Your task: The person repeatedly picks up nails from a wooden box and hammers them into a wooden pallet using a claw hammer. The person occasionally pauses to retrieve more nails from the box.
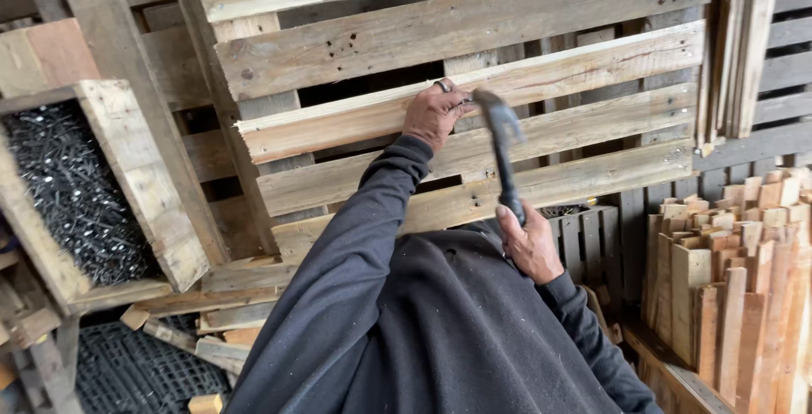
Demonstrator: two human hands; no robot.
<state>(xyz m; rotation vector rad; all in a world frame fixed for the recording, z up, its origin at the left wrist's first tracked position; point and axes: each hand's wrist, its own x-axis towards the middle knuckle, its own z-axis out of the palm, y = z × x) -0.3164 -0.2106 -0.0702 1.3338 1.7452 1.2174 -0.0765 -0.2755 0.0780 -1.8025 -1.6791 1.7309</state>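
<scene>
The left hand (434, 115) pinches a small object, probably a nail, against a slat of the pallet (474, 84). The right hand (530, 245) grips the hammer (501, 139) by its handle, with the head raised close to the left fingers. Risk: an off-centre strike hits those fingers or bends the nail. A box of nails (76, 190) sits at left.
</scene>
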